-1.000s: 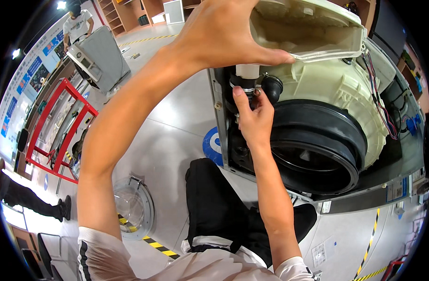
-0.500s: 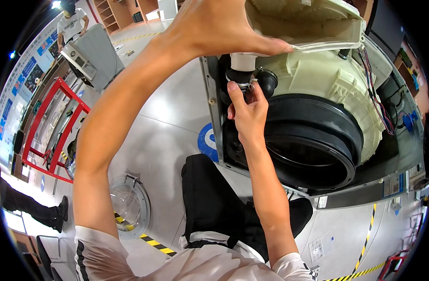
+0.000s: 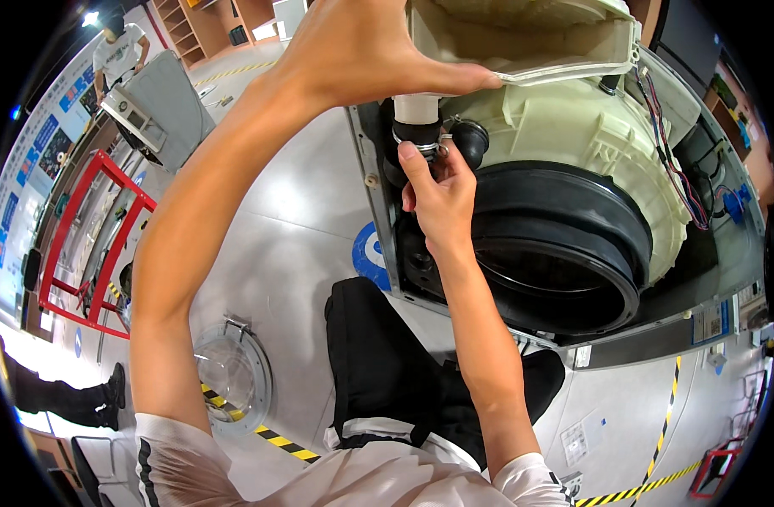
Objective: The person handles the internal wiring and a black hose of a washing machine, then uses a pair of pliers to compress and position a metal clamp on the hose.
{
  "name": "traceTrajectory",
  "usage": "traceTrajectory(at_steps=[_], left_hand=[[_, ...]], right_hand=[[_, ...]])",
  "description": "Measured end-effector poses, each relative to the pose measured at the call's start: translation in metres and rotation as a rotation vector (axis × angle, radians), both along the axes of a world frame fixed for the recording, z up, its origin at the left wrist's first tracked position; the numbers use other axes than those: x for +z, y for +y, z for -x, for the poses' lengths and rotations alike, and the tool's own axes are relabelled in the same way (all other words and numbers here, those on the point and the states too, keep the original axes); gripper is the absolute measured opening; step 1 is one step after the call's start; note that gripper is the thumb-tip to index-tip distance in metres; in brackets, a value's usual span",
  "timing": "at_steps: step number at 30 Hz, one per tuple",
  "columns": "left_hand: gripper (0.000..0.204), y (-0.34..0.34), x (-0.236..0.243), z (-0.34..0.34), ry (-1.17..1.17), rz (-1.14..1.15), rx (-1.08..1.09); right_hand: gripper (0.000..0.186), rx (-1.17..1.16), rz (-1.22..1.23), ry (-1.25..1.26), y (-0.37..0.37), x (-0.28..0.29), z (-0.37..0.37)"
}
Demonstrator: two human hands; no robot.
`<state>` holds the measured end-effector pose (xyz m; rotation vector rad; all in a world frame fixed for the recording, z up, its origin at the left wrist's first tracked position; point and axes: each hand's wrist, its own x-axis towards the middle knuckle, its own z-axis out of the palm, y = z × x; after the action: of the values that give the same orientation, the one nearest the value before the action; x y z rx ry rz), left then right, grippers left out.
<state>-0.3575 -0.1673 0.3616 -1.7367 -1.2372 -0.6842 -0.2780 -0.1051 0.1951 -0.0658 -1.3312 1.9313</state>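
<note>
My left hand [image 3: 361,55] is closed on the near edge of a cream plastic detergent drawer housing [image 3: 564,74], its thumb lying along the lower rim; its other fingers are out of sight. Below the housing, a white spout [image 3: 415,109] runs into a black rubber hose [image 3: 415,134] with a metal wire clamp around it. My right hand [image 3: 442,190] pinches at this hose and clamp from below, thumb in front, some fingertips hidden. Beside them is a round black rubber part [image 3: 470,144]. The washing machine's cream tub [image 3: 573,127] and black door gasket [image 3: 564,203] lie to the right.
The open machine cabinet [image 3: 371,182] surrounds the tub, with loose wires [image 3: 670,160] at its right. A round glass door [image 3: 256,372] lies on the floor at left. Farther left stand a red metal frame [image 3: 95,245] and a person [image 3: 120,51] beside a grey appliance [image 3: 171,110].
Most of the scene has shifted slightly left in view. Both hands keep their places on the housing and the hose, with little visible change in grip.
</note>
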Motion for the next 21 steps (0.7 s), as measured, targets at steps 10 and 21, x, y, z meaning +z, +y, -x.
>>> traceTrajectory(at_steps=[10,21], left_hand=[[0.093,0.005,-0.006,-0.002,-0.027,-0.015,0.008],[0.070,0.009,-0.046,0.004,-0.930,0.091,-0.531]], right_hand=[[0.022,0.138,0.080,0.038,0.009,0.000,-0.011],[0.021,0.178,0.125,0.057,0.020,-0.008,-0.014]])
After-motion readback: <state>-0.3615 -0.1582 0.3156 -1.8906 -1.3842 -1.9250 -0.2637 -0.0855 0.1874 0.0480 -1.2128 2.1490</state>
